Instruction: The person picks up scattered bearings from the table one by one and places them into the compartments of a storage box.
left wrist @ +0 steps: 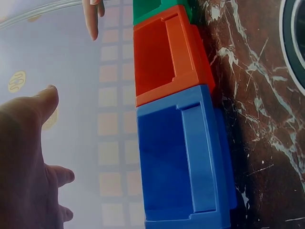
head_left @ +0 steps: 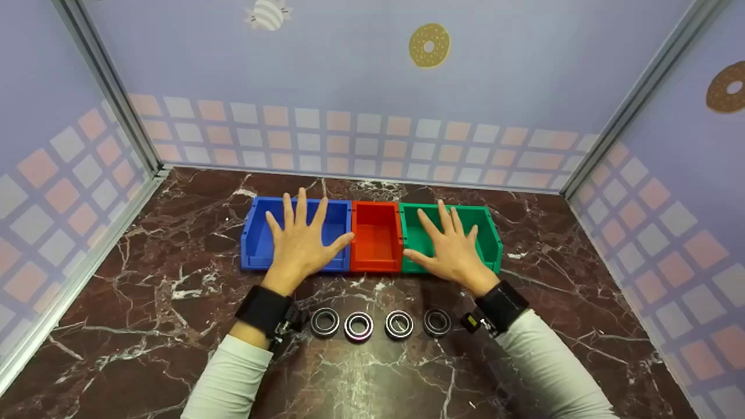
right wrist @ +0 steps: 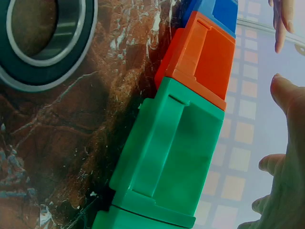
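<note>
My left hand (head_left: 300, 247) hangs over the blue bin (head_left: 334, 218), its fingers spread and nothing held. Over the green bin (head_left: 492, 247) my right hand (head_left: 454, 250) is likewise spread and holds nothing. Both wrist views show each hand apart from the bins. Between the two stands a narrower red bin (head_left: 375, 244), side by side with them. In front of the bins, several ring-shaped bearings lie flat in a row: a dark one (head_left: 315, 323) at left, two with shiny rims (head_left: 348, 327) in the middle, and another dark one (head_left: 427, 323) at right.
A dark red marbled tabletop (head_left: 553, 320) carries everything. Pale purple panels (head_left: 349, 70) with a checked border enclose the back and both sides, joined by grey metal posts (head_left: 634, 96). Black straps with small devices (head_left: 265, 311) sit on both wrists.
</note>
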### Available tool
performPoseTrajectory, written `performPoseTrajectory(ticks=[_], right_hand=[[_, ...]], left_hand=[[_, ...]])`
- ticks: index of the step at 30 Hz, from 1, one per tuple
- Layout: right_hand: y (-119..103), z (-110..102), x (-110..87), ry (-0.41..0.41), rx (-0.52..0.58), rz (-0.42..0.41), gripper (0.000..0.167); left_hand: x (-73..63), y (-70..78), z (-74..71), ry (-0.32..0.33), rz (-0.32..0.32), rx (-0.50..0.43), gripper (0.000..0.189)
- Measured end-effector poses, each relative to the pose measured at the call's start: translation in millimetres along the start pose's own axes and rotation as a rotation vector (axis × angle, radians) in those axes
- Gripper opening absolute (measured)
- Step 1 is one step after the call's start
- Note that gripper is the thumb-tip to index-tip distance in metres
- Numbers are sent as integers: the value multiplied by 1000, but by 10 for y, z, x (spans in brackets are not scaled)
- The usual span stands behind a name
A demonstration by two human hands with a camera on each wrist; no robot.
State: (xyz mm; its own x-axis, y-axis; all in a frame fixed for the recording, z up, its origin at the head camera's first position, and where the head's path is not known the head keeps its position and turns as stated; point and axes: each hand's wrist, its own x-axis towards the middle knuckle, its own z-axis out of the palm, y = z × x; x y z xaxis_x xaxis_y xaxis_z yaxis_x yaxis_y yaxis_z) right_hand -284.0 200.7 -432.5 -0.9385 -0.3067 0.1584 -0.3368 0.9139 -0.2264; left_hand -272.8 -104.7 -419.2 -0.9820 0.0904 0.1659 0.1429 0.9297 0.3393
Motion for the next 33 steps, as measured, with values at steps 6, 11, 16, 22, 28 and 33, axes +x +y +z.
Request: performPoseTrajectory(ticks=[6,11,16,22,28,33], right_hand=[[18,15,-20,-12,0,9,89],[24,-3,-37,-16,-18,18,90],[24,-59,-51,-5,-42,18,90],[9,-177,-98,-11,-37,2,89],[15,-328,-225,-54,-62,-46,87],[34,-365,-420,-141,-74,-97,84]], left_hand=[[-23,23,-5,-18,6,5,96],[-33,36,1,-23,10,13,96],[-33,44,-4,-33,12,9,95],[-63,70,-51,-33,29,19,95],[-100,114,-148,-60,68,10,92],[-75,120,-148,-111,132,33,86]])
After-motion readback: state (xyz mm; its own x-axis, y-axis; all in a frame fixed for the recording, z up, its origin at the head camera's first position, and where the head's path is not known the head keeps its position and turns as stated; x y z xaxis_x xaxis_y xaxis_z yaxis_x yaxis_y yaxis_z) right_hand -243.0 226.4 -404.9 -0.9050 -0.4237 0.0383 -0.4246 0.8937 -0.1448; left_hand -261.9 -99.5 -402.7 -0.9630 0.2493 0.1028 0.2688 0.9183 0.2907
